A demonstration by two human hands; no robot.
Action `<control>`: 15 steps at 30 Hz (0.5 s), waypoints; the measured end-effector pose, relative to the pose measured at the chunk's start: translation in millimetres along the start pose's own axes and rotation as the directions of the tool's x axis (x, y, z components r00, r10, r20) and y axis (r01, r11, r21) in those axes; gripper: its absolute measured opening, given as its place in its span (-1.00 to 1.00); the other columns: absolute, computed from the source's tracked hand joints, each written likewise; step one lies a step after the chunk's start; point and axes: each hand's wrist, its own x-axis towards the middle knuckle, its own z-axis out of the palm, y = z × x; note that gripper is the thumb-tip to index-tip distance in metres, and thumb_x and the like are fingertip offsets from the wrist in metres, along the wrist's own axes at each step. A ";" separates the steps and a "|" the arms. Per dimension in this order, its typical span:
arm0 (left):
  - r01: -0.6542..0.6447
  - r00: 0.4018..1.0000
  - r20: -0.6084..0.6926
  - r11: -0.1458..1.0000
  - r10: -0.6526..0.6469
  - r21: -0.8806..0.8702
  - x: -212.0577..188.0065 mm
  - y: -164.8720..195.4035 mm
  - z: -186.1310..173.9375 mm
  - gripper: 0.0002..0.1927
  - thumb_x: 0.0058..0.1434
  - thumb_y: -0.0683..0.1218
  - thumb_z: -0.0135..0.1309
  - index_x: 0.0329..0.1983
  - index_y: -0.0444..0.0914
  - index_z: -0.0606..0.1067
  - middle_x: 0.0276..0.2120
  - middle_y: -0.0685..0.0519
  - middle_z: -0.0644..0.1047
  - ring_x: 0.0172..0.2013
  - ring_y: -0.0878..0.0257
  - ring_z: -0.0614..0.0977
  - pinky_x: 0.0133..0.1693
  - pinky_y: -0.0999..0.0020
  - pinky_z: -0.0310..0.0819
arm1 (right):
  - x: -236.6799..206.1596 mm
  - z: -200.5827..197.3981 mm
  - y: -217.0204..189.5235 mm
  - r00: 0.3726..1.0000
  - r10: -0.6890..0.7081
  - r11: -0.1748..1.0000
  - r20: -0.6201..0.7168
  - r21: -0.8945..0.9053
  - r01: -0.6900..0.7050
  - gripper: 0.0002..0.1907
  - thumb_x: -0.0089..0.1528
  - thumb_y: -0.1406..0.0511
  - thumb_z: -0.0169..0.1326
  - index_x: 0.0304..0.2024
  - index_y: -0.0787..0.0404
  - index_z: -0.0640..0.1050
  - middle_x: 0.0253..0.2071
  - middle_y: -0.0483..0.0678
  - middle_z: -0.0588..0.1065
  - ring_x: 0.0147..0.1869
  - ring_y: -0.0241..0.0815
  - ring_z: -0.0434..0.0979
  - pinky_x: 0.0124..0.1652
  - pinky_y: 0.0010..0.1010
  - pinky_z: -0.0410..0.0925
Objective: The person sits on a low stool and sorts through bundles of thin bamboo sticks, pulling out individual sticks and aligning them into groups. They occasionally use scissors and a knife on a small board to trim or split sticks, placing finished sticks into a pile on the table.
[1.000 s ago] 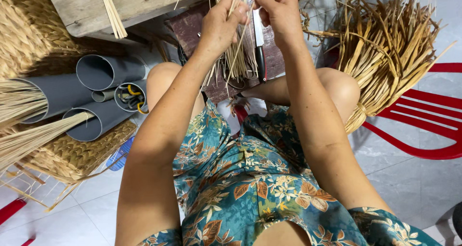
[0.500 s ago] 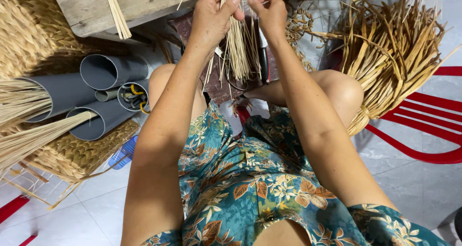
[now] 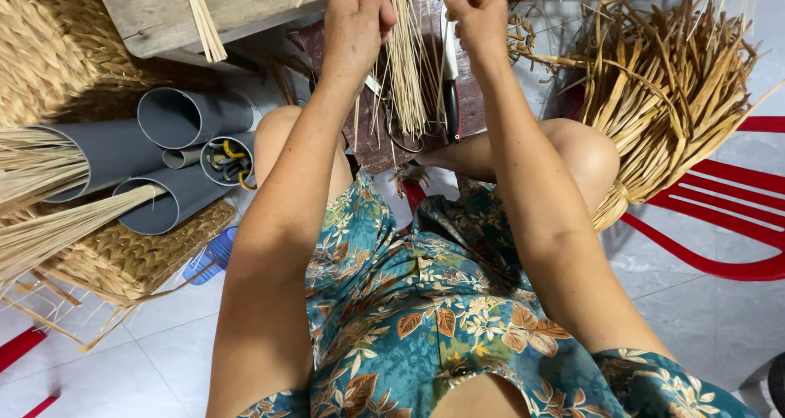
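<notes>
- Pale straw strands (image 3: 406,67), thin, stiff and dry, hang in a loose bundle between our two raised hands at the far centre of the scene, above our knees.
- We close our left hand (image 3: 356,19) around the top of the bundle, fingers curled tight on the stalks.
- We hold our right hand (image 3: 477,17) in a fist just right of the bundle; it appears to pinch a few strands, though the grip itself is hidden.
- We judge the step in hand to be sorting or evening the strands; the next move likely calls for a firm left grip while the right draws single stalks.
- A dark-handled knife (image 3: 450,83) lies on the board just behind the bundle.
- Smooth grey plastic pipes (image 3: 176,152) lie at left, some stuffed with fine fibre.
- Coarse flat reeds (image 3: 670,99), tied in a sheaf, rest at right on a red chair (image 3: 719,246).
</notes>
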 end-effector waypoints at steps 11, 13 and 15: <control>0.142 0.987 0.073 0.989 -0.144 0.028 -7.2 -1.4 23.2 -0.74 0.47 0.01 -0.23 -0.02 -0.28 0.31 -0.36 0.04 0.64 -0.55 0.33 0.67 -0.52 0.40 0.57 | -14.8 14.1 -24.4 0.961 -0.203 0.953 0.185 0.263 0.151 -0.81 0.39 0.34 0.18 -0.34 0.26 0.58 -0.48 -0.14 0.53 -0.49 -0.38 0.48 -0.47 -0.52 0.34; -0.015 0.998 0.064 0.981 0.002 0.194 -11.7 0.8 22.5 -0.71 0.56 0.03 -0.18 0.02 -0.28 0.40 -0.48 0.02 0.61 -0.51 0.39 0.64 -0.41 0.50 0.52 | -9.9 19.9 -23.5 0.950 -0.241 0.940 0.200 0.291 0.178 -0.81 0.39 0.36 0.18 -0.33 0.29 0.59 -0.46 -0.11 0.54 -0.46 -0.34 0.50 -0.45 -0.49 0.33; -0.070 0.997 0.022 0.991 0.067 0.117 -12.2 4.2 20.0 -0.69 0.53 0.05 -0.18 0.14 -0.23 0.35 -0.50 0.12 0.49 -0.55 0.43 0.52 -0.50 0.50 0.43 | -5.8 20.6 -20.8 0.961 -0.205 0.941 0.184 0.307 0.142 -0.81 0.39 0.35 0.17 -0.33 0.30 0.60 -0.44 -0.09 0.56 -0.46 -0.34 0.52 -0.45 -0.49 0.34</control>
